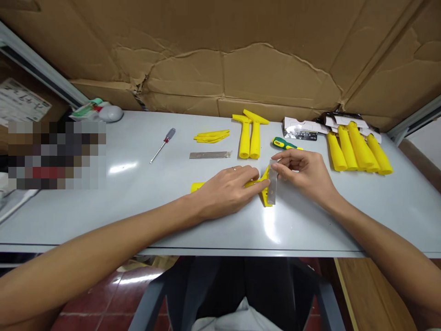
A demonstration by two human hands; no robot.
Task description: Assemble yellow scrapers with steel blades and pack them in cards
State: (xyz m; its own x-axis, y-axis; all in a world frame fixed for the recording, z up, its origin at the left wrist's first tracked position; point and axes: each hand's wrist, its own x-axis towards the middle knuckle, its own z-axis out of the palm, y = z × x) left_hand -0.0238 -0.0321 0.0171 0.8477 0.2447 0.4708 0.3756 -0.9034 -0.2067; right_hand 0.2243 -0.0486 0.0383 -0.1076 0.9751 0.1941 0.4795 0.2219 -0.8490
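My left hand (227, 192) is wrapped round a yellow plastic scraper (264, 196) lying on the table, its index finger reaching the wide head. The butt of the handle shows past the wrist side. Between thumb and fingers, my right hand (305, 171) pinches a flat metal blade (272, 189) by its far end. That blade lies along the scraper head; whether it is seated there I cannot tell. Beyond the hands are two yellow scraper handles (250, 138), a stack of thin yellow strips (211, 136) and some metal blades (210, 155).
A small screwdriver (163, 145) lies left of the strips. Behind my right hand is a green and yellow screwdriver handle (283, 143). Several yellow scrapers with packaging (358, 147) lie at the right. A grey mouse-like object (110, 113) sits back left. Cardboard (220, 78) walls the table's rear.
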